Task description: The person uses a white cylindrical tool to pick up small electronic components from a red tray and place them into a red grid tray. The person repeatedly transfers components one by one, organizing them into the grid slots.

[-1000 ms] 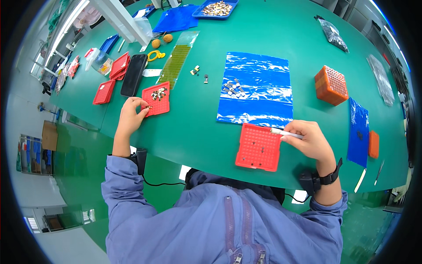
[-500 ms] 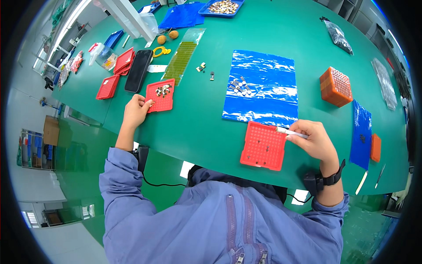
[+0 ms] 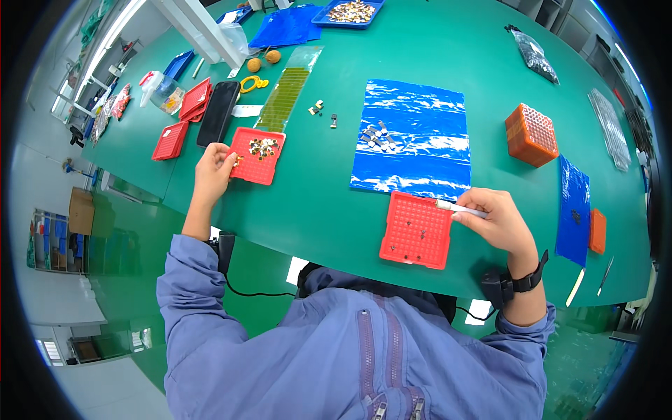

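One white pen-like tool (image 3: 462,208): pinched between thumb and fingers of the right hand (image 3: 495,215), tip pointing left, over the far right corner of the near red tray (image 3: 435,246). Probably light, stiff and smooth; best held along the barrel, behind the tip.

One near red tray: square, grid-patterned, on the desk (image 3: 308,217), just left of and nearer than the right hand. A few dark bits (image 3: 422,234) lie on it. Likely light, rigid plastic; grip by the rim, since loose bits would slide if tipped.

One left red tray (image 3: 263,173): just right of the left hand (image 3: 213,175), whose thumb and forefinger are close together at its left edge; whether they pinch the rim or a small piece, cannot tell. On it, a pile of small pieces (image 3: 263,148), pale and dark, presumably feather-light, fiddly and easily scattered; take by the edges.

One blue sheet (image 3: 413,168), glossy, beyond the near red tray, bearing small grey-and-white pieces (image 3: 378,138).

One dark phone (image 3: 218,115), beyond the left hand.

One orange block (image 3: 532,143), studded top, far right of the blue sheet.

One blue tray (image 3: 343,26), filled, at the far side.
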A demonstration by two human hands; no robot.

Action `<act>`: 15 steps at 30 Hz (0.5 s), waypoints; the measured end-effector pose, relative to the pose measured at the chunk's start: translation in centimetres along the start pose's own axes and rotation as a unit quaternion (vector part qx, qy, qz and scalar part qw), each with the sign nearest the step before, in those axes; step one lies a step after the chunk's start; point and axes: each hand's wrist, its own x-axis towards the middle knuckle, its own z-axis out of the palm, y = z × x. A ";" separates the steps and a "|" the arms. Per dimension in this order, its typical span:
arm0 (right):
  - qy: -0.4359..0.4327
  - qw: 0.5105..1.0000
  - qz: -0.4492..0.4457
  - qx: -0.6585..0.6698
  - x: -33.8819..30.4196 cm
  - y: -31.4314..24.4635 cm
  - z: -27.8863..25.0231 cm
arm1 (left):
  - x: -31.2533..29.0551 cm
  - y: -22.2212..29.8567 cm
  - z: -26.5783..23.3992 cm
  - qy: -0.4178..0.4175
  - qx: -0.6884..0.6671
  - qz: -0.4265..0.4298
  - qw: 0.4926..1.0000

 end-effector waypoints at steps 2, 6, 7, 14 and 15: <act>-0.001 1.000 -0.001 0.000 0.0 0.0 0.0 | 0.0 0.7 -0.1 -0.012 -0.021 0.017 1.000; -0.005 1.000 0.002 -0.006 0.0 -0.1 -0.1 | -0.7 3.3 0.4 0.008 0.051 0.089 0.995; -0.004 1.000 0.002 -0.007 0.0 0.0 -0.1 | -0.8 3.7 0.5 0.008 0.071 0.116 0.991; -0.005 1.000 -0.008 -0.010 0.0 0.1 -0.1 | -2.8 7.8 0.6 0.078 0.223 0.319 0.918; -0.003 1.000 -0.011 -0.008 -0.1 0.2 0.0 | -3.2 8.5 0.7 0.078 0.241 0.327 0.910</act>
